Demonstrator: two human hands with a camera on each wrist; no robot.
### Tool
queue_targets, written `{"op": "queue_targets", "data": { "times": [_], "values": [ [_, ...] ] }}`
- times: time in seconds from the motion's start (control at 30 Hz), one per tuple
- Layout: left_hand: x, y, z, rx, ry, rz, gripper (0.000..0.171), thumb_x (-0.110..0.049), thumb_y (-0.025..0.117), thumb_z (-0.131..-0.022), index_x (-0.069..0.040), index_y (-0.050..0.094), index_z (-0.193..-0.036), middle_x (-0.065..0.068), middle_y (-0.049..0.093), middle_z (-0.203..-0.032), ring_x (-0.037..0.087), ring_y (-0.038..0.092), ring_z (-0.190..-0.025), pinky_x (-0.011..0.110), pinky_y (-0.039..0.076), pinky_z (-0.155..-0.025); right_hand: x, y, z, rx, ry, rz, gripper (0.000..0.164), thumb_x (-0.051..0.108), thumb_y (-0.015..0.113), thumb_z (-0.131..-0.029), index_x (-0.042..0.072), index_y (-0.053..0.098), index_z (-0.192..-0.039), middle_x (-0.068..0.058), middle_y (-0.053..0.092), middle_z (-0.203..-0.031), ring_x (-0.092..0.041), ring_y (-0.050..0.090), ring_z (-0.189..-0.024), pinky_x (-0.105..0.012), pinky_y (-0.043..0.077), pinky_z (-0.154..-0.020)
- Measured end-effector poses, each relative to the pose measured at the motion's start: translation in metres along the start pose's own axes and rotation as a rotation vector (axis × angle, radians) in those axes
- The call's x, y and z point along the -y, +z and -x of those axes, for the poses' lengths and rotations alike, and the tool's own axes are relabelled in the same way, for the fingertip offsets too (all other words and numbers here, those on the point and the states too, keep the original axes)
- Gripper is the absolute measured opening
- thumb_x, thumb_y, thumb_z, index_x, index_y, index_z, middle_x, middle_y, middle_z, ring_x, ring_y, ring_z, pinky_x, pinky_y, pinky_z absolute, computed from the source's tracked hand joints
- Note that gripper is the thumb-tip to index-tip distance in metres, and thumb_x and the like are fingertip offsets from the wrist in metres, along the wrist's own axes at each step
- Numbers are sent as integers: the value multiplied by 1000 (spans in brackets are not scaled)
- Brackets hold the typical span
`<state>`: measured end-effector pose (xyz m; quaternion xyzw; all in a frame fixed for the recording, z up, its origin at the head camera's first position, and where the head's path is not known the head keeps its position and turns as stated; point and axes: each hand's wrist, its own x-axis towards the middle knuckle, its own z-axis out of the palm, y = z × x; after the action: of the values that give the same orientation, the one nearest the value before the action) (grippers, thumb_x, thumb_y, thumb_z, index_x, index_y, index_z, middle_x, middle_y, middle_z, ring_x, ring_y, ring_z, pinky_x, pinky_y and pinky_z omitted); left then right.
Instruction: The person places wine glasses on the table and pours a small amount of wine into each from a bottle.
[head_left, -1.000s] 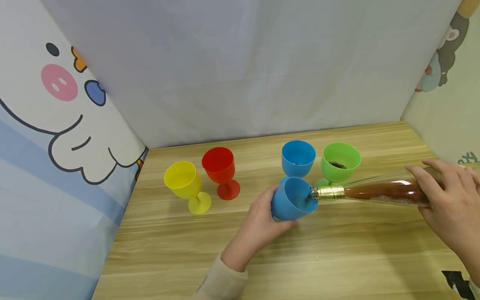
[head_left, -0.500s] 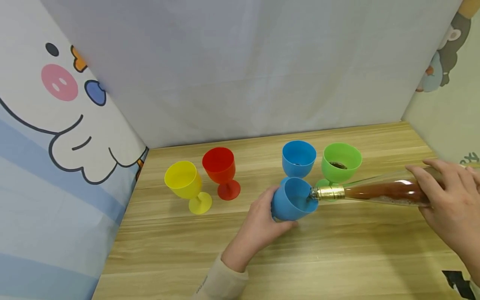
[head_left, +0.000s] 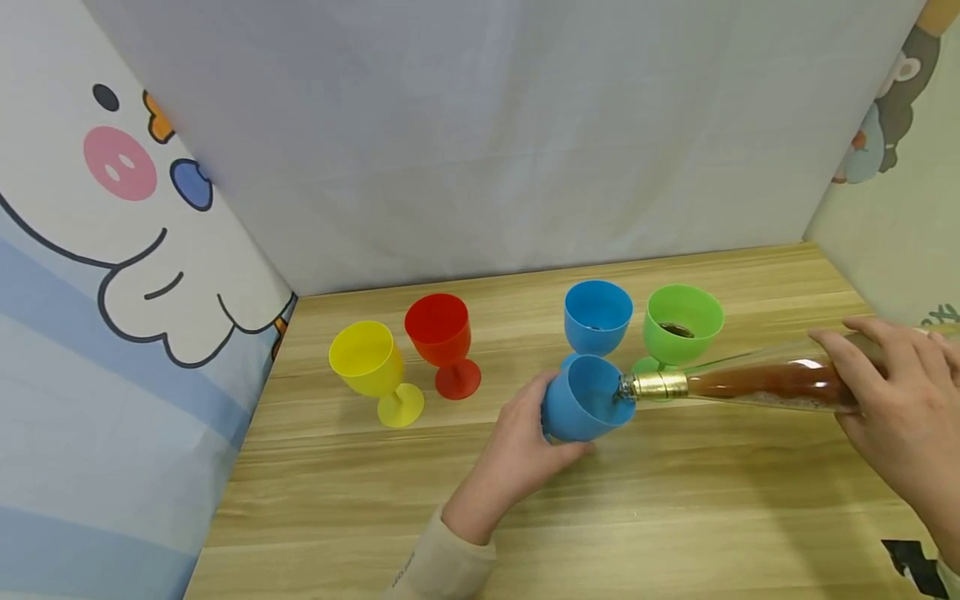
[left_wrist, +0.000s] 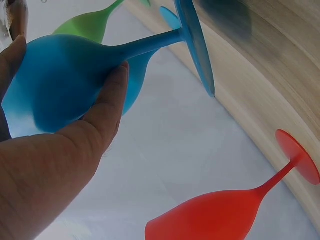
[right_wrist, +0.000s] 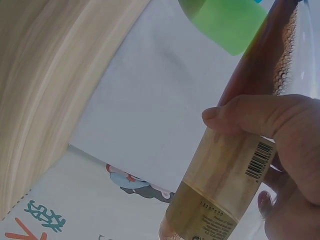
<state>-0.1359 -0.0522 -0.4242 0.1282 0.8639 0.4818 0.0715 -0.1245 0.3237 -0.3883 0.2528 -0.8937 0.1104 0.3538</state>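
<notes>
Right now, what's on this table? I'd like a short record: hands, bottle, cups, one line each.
Left hand: holds blue cup, tilted toward bottle
Right hand: grips bottle, reddish-brown liquid inside
Bottle mouth: inside held cup's rim
Green cup: upright, dark liquid
Other blue cup: upright, contents unclear
Red cup: upright, no liquid visible
Yellow cup: upright, no liquid visible

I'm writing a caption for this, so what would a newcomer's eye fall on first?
Probably the nearly level bottle in the right hand, its mouth inside the tilted blue goblet that the left hand holds mid-table. Next, the bright red goblet and yellow goblet, standing on the table left of that. Then perhaps the big cartoon figure at the head view's left edge.
</notes>
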Motion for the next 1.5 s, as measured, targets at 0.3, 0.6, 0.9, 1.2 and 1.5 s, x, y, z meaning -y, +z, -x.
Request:
{"op": "queue_targets", "data": {
  "times": [0.3, 0.6, 0.9, 1.2, 1.5],
  "values": [
    [0, 0, 1, 2, 6, -11, 84, -19, 92, -76, -21, 47, -146, -6, 55, -139, 26, 51, -126, 51, 50, -96, 0, 4, 0, -67, 8, -11, 72, -26, 65, -59, 2, 59, -124, -37, 49, -124, -62, 41, -110, -68, 16, -112],
    [2, 0, 0, 6, 8, -5, 83, -18, 92, -77, -21, 47, -147, -6, 55, -139, 26, 51, -126, 51, 50, -97, -1, 5, 9, -10, 36, -18, 88, -27, 70, -44, 2, 58, -127, -36, 49, -121, -62, 40, -109, -71, 20, -105],
    [1, -2, -1, -6, -22, 74, 83, -23, 91, -77, -20, 47, -147, -6, 54, -140, 26, 51, -126, 49, 52, -93, 4, 9, 16, 36, 83, 13, 98, -26, 73, -37, 2, 55, -129, -36, 50, -120, -62, 41, -109, -74, 25, -97],
    [2, -6, -1, -68, -12, 154, 83, -24, 90, -80, -17, 44, -149, -1, 54, -141, 31, 54, -124, 51, 53, -93, 5, 12, 22, 45, 137, 14, 85, -17, 70, -49, 1, 54, -131, -34, 49, -122, -59, 41, -108, -73, 27, -90],
    [6, -11, -4, -127, -13, 177, 80, -21, 89, -80, -17, 45, -147, 0, 54, -140, 31, 52, -125, 52, 52, -94, 5, 14, 28, 74, 246, -12, 99, -22, 83, -38, 1, 54, -130, -34, 49, -123, -61, 40, -110, -76, 23, -99]
  ]
}}
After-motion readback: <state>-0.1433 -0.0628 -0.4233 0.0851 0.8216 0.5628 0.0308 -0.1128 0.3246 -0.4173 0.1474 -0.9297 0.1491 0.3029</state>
